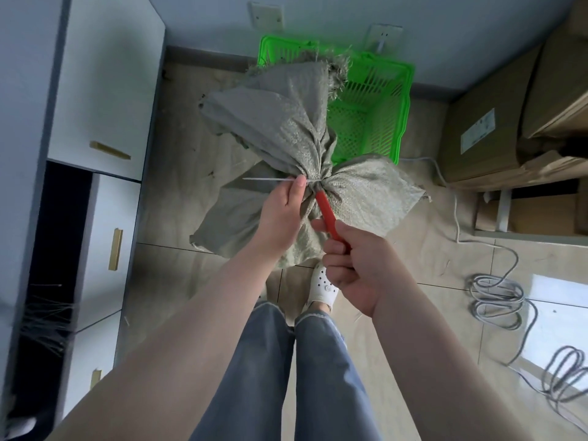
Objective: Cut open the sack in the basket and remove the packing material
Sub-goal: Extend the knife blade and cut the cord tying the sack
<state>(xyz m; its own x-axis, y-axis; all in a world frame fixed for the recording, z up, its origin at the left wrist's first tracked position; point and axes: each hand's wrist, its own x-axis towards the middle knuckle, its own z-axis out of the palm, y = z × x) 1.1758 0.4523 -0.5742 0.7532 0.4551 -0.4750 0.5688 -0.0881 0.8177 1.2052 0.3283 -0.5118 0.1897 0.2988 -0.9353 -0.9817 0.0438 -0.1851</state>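
Nearest the camera: blue denim trouser legs [286, 361] and one white perforated clog [323, 286] on the beige tiled floor [445, 265].

Right hand [353, 268]: fingers curled round the handle of a red-handled cutting tool [329, 218], thumb lying along it. The tool's tip sits at the cinched neck of the sack; the blade itself is hidden in the folds, so I cannot tell its type.

Left hand [283, 214]: thumb and fingers pinch a thin white zip tie [270, 179] right at the neck; its free tail sticks out to the left.

Grey-green woven plastic sack [286, 122]: held up off the floor, bunched at the tie, fabric fanning out on all sides, frayed edge at the far top. It hangs in front of and partly over the near-left part of the bright green perforated plastic basket [381, 100], which stands on the floor against the far wall. Cannot tell whether the sack touches the basket.

Left side: white cabinet with brass pull handles [105, 106]. Right side: stacked brown cardboard boxes [509, 116]. Coiled grey cables [496, 297] lie on the floor at the right.
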